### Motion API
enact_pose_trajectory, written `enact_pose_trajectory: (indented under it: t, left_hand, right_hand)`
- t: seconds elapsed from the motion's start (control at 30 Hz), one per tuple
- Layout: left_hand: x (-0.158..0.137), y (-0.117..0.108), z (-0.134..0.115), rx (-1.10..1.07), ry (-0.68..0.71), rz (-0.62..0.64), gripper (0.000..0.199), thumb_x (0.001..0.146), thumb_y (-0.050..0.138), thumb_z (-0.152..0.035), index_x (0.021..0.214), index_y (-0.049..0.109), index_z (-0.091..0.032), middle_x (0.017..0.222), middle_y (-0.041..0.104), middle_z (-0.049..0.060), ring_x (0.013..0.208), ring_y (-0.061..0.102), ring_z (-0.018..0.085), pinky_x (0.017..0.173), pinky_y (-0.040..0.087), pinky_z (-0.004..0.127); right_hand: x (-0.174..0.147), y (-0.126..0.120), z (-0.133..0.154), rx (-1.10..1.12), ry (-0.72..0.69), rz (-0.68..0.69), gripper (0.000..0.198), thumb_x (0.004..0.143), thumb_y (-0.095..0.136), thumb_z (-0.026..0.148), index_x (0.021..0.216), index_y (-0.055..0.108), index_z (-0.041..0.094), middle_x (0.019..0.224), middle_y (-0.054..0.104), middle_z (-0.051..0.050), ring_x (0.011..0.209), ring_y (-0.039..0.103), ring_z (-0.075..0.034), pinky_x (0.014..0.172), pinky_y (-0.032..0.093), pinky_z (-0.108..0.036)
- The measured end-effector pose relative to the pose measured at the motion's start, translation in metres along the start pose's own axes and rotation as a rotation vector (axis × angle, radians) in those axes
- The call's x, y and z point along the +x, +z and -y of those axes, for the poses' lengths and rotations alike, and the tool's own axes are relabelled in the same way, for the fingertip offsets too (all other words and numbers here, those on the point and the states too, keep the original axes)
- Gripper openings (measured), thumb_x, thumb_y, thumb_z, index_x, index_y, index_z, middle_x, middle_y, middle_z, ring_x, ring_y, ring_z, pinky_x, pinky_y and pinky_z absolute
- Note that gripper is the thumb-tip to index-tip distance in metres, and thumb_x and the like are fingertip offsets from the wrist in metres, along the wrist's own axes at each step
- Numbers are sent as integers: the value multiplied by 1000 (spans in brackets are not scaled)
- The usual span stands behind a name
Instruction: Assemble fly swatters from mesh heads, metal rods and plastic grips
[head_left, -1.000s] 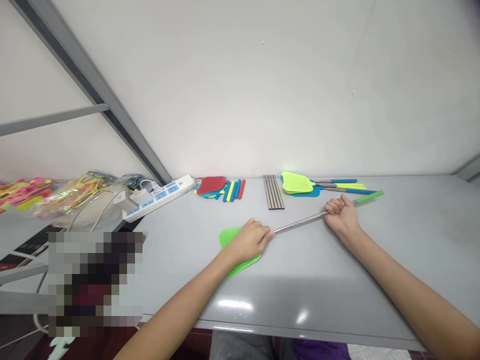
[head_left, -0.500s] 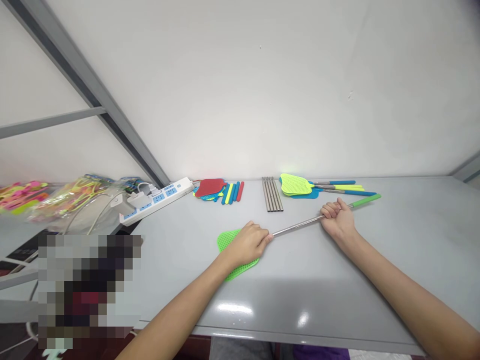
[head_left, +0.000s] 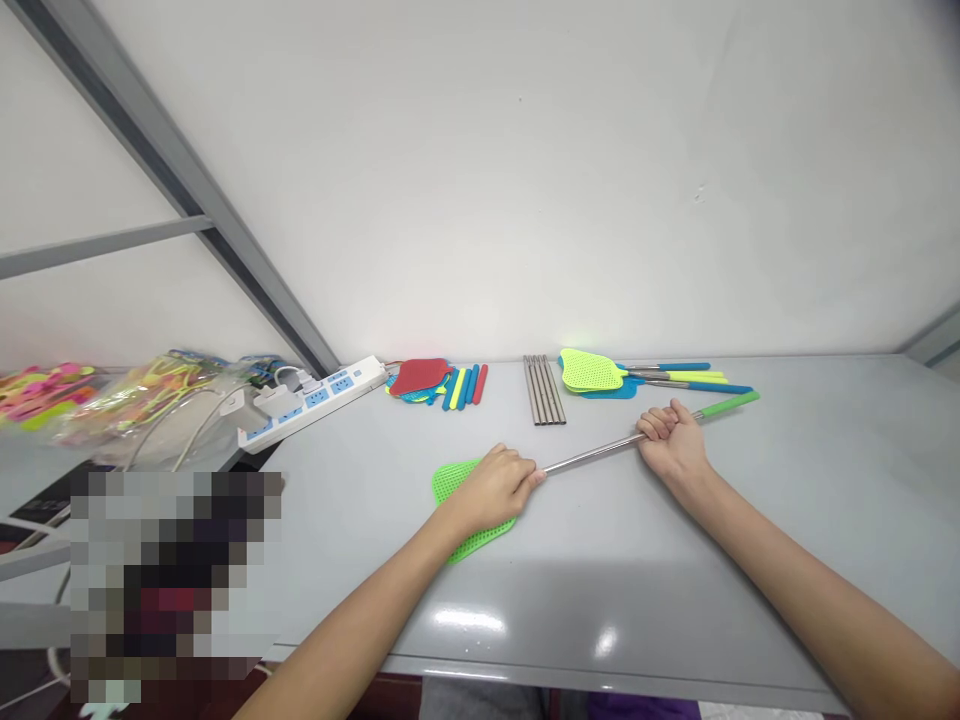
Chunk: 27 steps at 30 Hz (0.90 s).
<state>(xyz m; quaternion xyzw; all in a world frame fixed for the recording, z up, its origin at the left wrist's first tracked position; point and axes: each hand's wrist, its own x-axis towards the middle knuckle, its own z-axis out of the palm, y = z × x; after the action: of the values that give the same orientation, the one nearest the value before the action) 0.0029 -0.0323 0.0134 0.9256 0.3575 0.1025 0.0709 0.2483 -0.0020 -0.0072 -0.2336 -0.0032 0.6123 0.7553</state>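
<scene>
A green fly swatter with a perforated head and a long metal rod stretches between my two hands above the grey table. My left hand is closed around the neck where the head meets the rod, covering part of the head. My right hand grips the rod farther along, fingers wrapped and palm turned up. Beyond it the green handle points up to the right. Just behind lie finished-looking swatters, a lime one on top of blue, their handles pointing right.
Several metal rods lie side by side near the wall. Left of them are coloured handles and a stack of swatter heads topped by a red one. A white power strip with plugs and plastic-bagged items sit at the left.
Both hands keep their hold on the green swatter. My right hand and the handle end have shifted very slightly left and down; the rest looks the same.
</scene>
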Motion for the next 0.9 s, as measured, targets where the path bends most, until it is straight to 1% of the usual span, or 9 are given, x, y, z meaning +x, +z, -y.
enact_pose_trajectory:
  t: [0.27, 0.4, 0.53, 0.67, 0.8, 0.9]
  left_hand:
    - [2, 0, -2, -65, -19, -27, 39, 87, 24, -34, 56, 44, -18, 50, 47, 0, 55, 45, 13, 66, 34, 28]
    - [3, -2, -5, -105, -20, -31, 40, 86, 24, -36, 57, 44, -18, 52, 47, 0, 57, 46, 13, 66, 34, 28]
    - [4, -4, -5, -135, -21, -29, 39, 86, 24, -36, 60, 45, -18, 53, 47, -1, 57, 46, 12, 68, 34, 27]
    - [3, -6, -4, -167, -11, -17, 33, 86, 26, -34, 66, 48, -18, 61, 50, 0, 64, 48, 13, 68, 34, 28]
    - [2, -7, -2, -171, -30, -74, 24, 84, 33, -31, 76, 51, -18, 76, 51, 2, 75, 47, 15, 71, 36, 29]
    - [2, -8, -1, -187, -56, -113, 21, 82, 36, -31, 78, 52, -18, 85, 49, 4, 80, 46, 16, 73, 37, 30]
  right_hand:
    - [5, 0, 9, -19, 51, -3, 31, 82, 30, 19, 54, 17, 19, 40, 17, 9, 29, 19, -5, 27, 20, -18]
    - [8, 0, 14, -61, 52, -6, 31, 82, 29, 19, 54, 16, 19, 40, 19, 8, 29, 20, -5, 27, 21, -18]
    - [10, 1, 18, -37, 82, -21, 30, 81, 30, 17, 54, 17, 19, 40, 19, 8, 29, 19, -5, 27, 20, -19]
    - [12, 1, 22, -9, 81, -44, 29, 79, 32, 14, 54, 18, 19, 40, 18, 8, 29, 19, -6, 27, 20, -19]
    - [17, -3, 27, -18, 56, -42, 29, 79, 31, 14, 54, 17, 19, 40, 18, 8, 29, 19, -6, 27, 20, -19]
    - [20, -5, 31, -27, 40, -45, 28, 79, 30, 15, 54, 17, 19, 39, 18, 8, 28, 19, -6, 27, 20, -19]
